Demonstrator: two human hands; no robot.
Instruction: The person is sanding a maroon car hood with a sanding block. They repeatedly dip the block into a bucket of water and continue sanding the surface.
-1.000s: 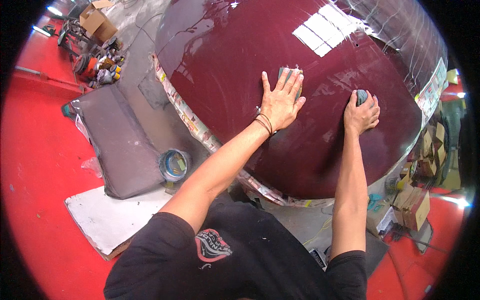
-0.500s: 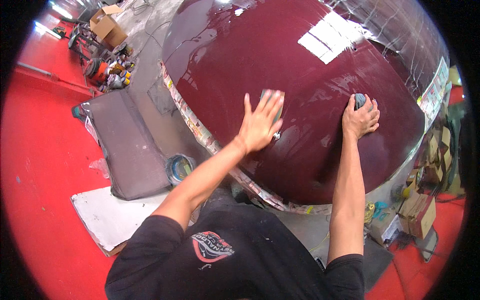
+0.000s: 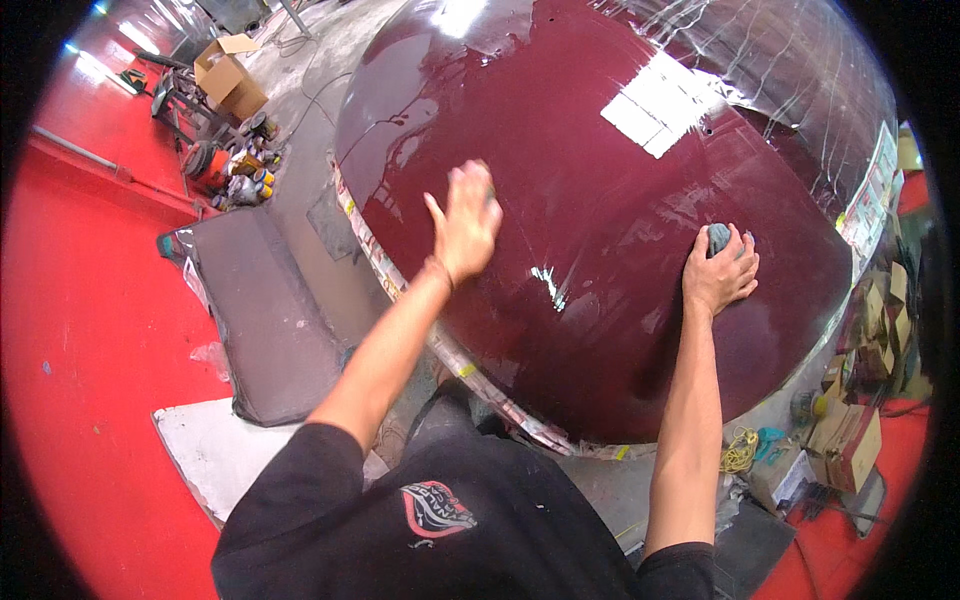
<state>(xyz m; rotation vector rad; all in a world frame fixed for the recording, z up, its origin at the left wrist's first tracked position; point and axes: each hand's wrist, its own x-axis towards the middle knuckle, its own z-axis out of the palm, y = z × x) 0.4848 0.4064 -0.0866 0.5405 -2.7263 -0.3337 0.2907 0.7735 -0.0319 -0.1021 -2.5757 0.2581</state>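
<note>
A wet, glossy dark red car hood [image 3: 590,260] lies under both my hands. My left hand [image 3: 468,220], smeared by motion, is over the hood's left part. Under its fingers is a flat rectangular pad [image 3: 491,190], of which only a small edge shows. My right hand [image 3: 722,272] rests on the right part of the hood, fingers curled round a grey sponge or wadded cloth [image 3: 717,238]; which of the two I cannot tell. Streaks of water and bright light reflections lie on the paint between my hands.
Taped paper [image 3: 500,405] edges the hood. Clear plastic sheeting [image 3: 780,80] covers the car beyond. On the left are a grey panel [image 3: 270,310], a white board [image 3: 215,445], several cans [image 3: 245,185] and a cardboard box [image 3: 230,80]. More boxes [image 3: 845,440] stand at right.
My left hand has swept left across the hood with the pad. My right hand keeps its grip on the grey sponge or cloth, slightly nearer me on the hood. The view has tilted a little.
</note>
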